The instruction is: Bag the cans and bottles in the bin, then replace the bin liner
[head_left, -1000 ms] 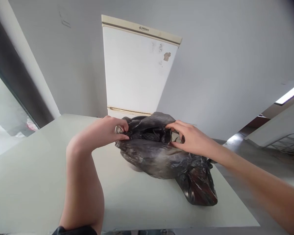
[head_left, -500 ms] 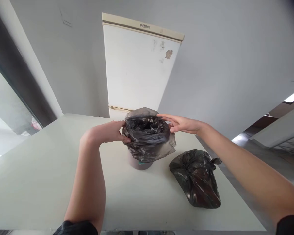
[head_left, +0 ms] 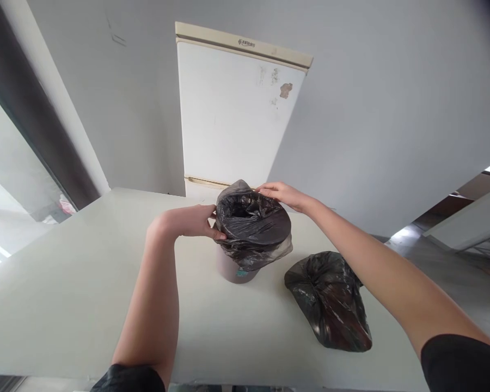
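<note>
A black plastic bag (head_left: 256, 231) lines a small light purple-grey trash can (head_left: 233, 268) on the table, its edge folded out over the rim and hanging down the sides. My left hand (head_left: 202, 220) grips the bag at the left side of the rim, thumb in front and fingers behind. At the back right of the rim, my right hand (head_left: 281, 193) pinches the bag's edge, with the fingertips partly hidden behind the plastic. To the right of the can lies a second black plastic bag (head_left: 330, 302), bunched up and with something reddish-brown showing through.
The pale table (head_left: 85, 305) stretches out to the left and front. Behind it stands a white refrigerator (head_left: 237, 114) against the grey wall (head_left: 363, 109). The table's right edge runs under my right forearm, with floor beyond.
My right hand has moved from the right side to the back of the rim. The bag's right part now lies smoother over the rim, and its opening looks smaller. My left hand keeps its hold.
</note>
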The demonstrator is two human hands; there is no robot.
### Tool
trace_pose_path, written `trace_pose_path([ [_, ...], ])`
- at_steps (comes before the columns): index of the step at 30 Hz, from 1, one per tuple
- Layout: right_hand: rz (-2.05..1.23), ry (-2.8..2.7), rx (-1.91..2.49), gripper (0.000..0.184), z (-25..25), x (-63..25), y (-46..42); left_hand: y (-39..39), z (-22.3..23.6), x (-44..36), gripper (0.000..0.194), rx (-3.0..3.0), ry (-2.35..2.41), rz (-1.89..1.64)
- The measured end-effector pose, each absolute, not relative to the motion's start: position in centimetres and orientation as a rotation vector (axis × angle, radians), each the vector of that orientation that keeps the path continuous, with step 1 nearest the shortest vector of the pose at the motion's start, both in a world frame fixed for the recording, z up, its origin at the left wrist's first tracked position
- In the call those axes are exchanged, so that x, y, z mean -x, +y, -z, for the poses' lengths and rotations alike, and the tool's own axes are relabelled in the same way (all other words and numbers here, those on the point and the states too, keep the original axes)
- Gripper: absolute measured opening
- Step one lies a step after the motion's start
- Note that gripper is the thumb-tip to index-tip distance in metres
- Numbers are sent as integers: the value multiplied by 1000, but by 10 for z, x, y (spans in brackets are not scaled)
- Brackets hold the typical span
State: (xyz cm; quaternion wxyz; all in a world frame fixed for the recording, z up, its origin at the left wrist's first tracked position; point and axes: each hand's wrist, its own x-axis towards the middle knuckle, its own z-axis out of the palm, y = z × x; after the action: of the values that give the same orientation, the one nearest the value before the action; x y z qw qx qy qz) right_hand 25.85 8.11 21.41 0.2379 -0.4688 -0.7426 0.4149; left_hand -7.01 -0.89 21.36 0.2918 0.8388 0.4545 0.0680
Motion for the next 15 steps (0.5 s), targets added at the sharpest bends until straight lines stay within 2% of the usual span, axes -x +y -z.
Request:
trace_pose_path([
  [3, -1267, -2110, 1153, 51, -211, -251, 90, -11, -215, 68, 60, -2175, 1159, -123],
  [5, -1403, -2038, 1240, 54, -209, -244, 95, -12, -216, 67, 57, -2170, 1165, -114],
  [12, -1744, -1732, 1580, 77, -209, -230, 108, -14, -215, 69, 55, -2160, 1196, -99],
  [15, -1756, -1730, 1680, 82, -209, -232, 103, -15, -215, 70, 49, -2143, 1197, -73],
])
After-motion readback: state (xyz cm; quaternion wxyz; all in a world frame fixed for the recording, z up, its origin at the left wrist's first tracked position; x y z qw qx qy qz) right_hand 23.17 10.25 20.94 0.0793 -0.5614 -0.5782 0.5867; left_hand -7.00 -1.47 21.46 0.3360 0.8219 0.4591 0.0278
